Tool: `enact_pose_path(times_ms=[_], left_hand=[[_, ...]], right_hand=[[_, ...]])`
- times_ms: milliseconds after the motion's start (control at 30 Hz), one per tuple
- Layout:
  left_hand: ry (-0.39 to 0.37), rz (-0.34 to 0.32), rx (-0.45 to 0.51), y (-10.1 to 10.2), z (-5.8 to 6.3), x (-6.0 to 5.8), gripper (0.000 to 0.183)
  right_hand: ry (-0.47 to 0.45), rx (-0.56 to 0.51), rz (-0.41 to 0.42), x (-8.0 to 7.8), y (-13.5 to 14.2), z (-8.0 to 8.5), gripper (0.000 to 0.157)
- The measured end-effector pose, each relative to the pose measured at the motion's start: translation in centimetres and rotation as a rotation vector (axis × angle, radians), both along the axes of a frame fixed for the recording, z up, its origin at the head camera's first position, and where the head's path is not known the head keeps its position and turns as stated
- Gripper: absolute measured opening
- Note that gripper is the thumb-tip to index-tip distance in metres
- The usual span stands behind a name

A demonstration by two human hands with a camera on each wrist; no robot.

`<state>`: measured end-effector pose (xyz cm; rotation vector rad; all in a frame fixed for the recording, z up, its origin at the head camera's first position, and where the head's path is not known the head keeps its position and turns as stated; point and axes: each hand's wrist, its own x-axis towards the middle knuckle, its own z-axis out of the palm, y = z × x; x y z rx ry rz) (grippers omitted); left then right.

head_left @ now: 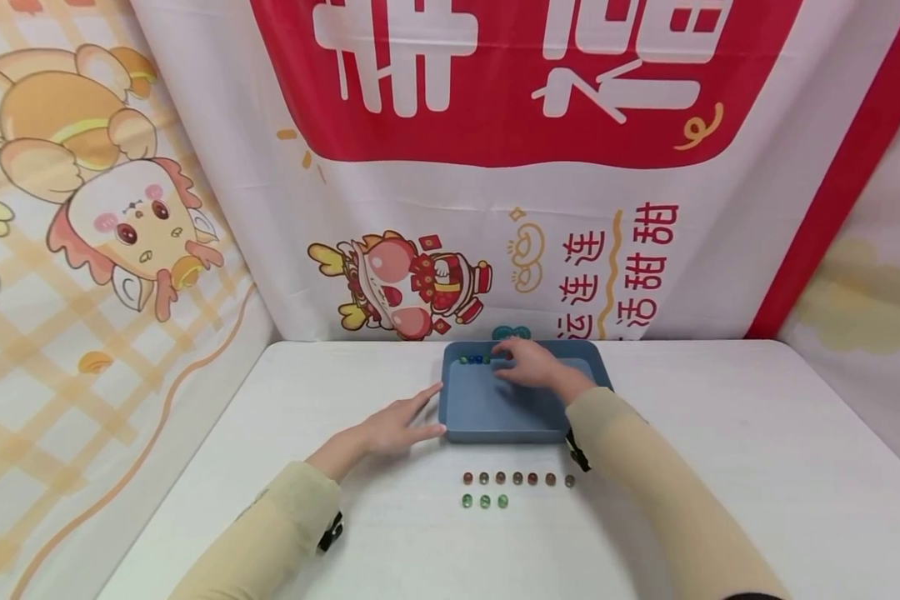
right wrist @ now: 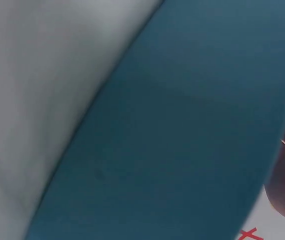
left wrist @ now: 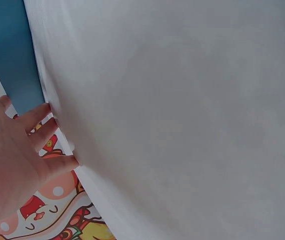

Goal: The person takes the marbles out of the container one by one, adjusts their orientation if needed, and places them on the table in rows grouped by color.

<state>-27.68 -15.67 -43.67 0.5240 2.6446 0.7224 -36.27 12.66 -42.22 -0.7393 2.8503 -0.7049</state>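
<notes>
A blue-grey tray (head_left: 487, 436) lies at the back of the white table. My left hand (head_left: 399, 423) is at its left wall, fingers spread and fairly straight, fingertips right at the side. Over the tray's inside, near the back wall, my right hand (head_left: 528, 365) has its thumb and fingers curled around a small reddish marble (head_left: 508, 356), mostly hidden by the hand. Just left of it, several blue and green marbles (head_left: 476, 360) form a row along the tray's back edge. In the right wrist view the tray wall (right wrist: 172, 125) hides most of that hand.
In front of the tray, several brownish-red and grey marbles (head_left: 517, 478) make a row on the table (head_left: 375, 533). Three green marbles (head_left: 485, 501) lie in a shorter row nearer the front. A printed cloth (head_left: 412, 192) hangs directly behind the tray.
</notes>
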Motion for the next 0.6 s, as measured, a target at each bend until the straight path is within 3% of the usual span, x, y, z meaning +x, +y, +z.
enact_pose_path(times_ms=[600], left_hand=[[0.001,-0.006,-0.001,0.0,-0.2,-0.2,0.078]], right_hand=[[-0.058,0.069,-0.014,-0.9,-2.0,-1.3,0.048]])
